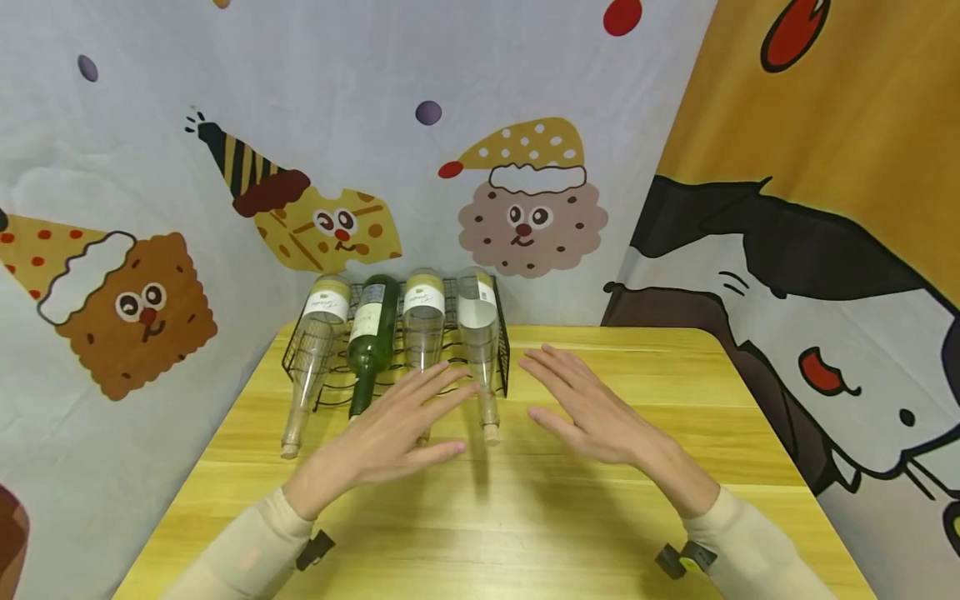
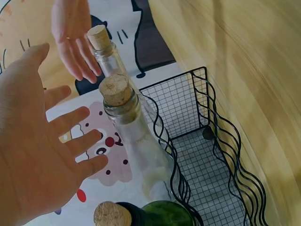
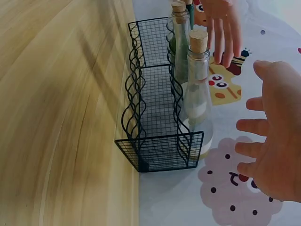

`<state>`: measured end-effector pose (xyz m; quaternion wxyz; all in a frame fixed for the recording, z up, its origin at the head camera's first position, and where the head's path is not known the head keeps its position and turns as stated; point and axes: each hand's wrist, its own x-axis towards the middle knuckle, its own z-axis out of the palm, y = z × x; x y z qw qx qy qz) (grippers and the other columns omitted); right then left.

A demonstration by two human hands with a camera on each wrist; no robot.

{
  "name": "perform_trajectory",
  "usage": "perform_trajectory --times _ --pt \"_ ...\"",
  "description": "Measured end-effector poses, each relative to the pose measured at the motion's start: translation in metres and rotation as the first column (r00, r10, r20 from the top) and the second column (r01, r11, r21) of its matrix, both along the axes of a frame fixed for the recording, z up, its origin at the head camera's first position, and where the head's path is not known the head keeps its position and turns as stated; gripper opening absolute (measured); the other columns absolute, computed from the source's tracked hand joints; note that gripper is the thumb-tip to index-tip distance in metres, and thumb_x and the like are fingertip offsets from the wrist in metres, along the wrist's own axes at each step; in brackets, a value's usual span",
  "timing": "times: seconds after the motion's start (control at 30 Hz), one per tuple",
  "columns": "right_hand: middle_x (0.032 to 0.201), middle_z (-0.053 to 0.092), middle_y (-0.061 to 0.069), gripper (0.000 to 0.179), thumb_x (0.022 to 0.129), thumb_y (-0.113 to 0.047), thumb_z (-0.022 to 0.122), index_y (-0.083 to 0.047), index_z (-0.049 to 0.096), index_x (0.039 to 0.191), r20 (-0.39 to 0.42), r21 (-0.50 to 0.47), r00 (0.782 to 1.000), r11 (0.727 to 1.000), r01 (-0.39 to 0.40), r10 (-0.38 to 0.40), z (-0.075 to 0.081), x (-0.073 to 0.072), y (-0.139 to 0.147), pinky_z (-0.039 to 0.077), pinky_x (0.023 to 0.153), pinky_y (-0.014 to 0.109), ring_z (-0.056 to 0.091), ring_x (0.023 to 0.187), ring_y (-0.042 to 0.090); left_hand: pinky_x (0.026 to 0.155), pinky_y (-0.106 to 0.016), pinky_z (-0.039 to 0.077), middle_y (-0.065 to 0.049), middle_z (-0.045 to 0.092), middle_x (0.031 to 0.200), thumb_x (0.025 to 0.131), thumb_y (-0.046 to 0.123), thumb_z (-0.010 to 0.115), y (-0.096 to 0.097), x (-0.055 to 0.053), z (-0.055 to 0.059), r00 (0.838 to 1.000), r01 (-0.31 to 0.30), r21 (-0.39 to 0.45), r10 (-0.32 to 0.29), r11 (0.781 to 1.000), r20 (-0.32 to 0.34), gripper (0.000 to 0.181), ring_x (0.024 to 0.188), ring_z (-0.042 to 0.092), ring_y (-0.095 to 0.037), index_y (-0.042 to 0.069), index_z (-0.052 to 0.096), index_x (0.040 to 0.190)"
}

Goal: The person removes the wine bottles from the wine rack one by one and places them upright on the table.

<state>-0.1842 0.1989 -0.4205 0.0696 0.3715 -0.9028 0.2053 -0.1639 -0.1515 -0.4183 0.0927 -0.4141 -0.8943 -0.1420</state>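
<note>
Head view is showing four corked bottles lying side by side in a black wire rack point(image 1: 506, 358), which is sitting on a wood-grain counter point(image 1: 645, 367) near a cartoon-printed cloth point(image 1: 337, 75). From left to right, a clear bottle with a pale label point(image 1: 315, 342), a green bottle point(image 1: 377, 321), another labelled clear bottle point(image 1: 424, 325) and a clear end bottle point(image 1: 480, 325) are filling the row, and their necks are pointing toward the person. The end bottle's cork point(image 1: 491, 433) is poking out past the front of the rack.

The left hand point(image 1: 390, 429) is hovering over the front of the row, hiding parts of the two middle necks from the head camera. Its fingers point(image 2: 87, 143) are extending straight and slightly spread, gripping nothing; in the left wrist view they are showing apart from the nearest corks.

The right hand point(image 1: 592, 417) is hovering over the counter, just to the right of the rack. Its fingers point(image 3: 251, 126) are also reaching out straight and holding nothing, and the right wrist view is showing them apart from the bottles. Both forearms are wearing pale sleeves point(image 1: 240, 542), with dark clips point(image 1: 315, 550) sitting at the cuffs.
</note>
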Motion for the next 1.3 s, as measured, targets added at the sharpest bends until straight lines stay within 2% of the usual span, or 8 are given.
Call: perform_trajectory --times 0.23,0.57,0.7,1.0,1.3 --pt "0.188 0.030 0.007 0.066 0.121 -0.039 0.052 -0.024 0.029 0.181 0.069 -0.081 0.997 0.996 0.038 -0.032 -0.008 -0.014 -0.004 0.023 0.143 0.069 0.024 0.176 0.039 0.135 -0.071 0.038 -0.012 0.039 0.184 0.115 0.055 0.060 0.007 0.001 -0.003 1.000 -0.030 0.080 0.029 0.996 0.004 0.075 0.168 0.042 -0.042 0.024 0.036 0.179" --pt "0.188 0.027 0.013 0.065 0.123 -0.042 0.045 -0.017 0.028 0.181 0.152 -0.160 0.987 0.984 0.081 -0.057 -0.015 -0.032 -0.010 0.024 0.143 0.068 0.028 0.175 0.041 0.129 -0.071 0.046 -0.012 0.040 0.183 0.114 0.050 0.063 0.017 0.005 -0.008 0.996 -0.083 0.120 0.077 0.989 0.053 0.074 0.166 0.046 -0.042 0.020 0.038 0.177" --pt "0.188 0.029 0.014 0.065 0.123 -0.042 0.044 -0.015 0.029 0.180 0.186 -0.190 0.981 0.977 0.097 -0.061 -0.018 -0.041 -0.013 0.025 0.143 0.067 0.030 0.174 0.041 0.128 -0.070 0.048 -0.015 0.045 0.180 0.115 0.048 0.064 0.022 0.003 -0.009 0.998 -0.056 0.125 0.052 0.991 0.032 0.072 0.164 0.048 -0.042 0.015 0.042 0.175" --pt "0.185 0.035 0.017 0.066 0.124 -0.045 0.041 -0.010 0.031 0.179 0.252 -0.235 0.965 0.962 0.140 -0.079 -0.027 -0.062 -0.020 0.029 0.141 0.068 0.034 0.172 0.043 0.135 -0.068 0.040 -0.018 0.046 0.179 0.114 0.048 0.065 0.027 -0.001 -0.007 0.999 -0.005 0.083 0.001 0.997 0.041 0.073 0.167 0.045 -0.042 0.018 0.041 0.176" --pt "0.186 0.033 0.016 0.070 0.123 -0.055 0.037 -0.016 0.029 0.180 0.379 -0.273 0.918 0.933 0.235 -0.120 -0.036 -0.079 -0.027 0.027 0.141 0.071 0.033 0.171 0.045 0.141 -0.063 0.030 -0.015 0.045 0.180 0.115 0.046 0.065 0.030 -0.009 0.000 0.997 0.077 0.002 -0.077 0.997 0.029 0.068 0.168 0.042 -0.042 0.014 0.048 0.172"
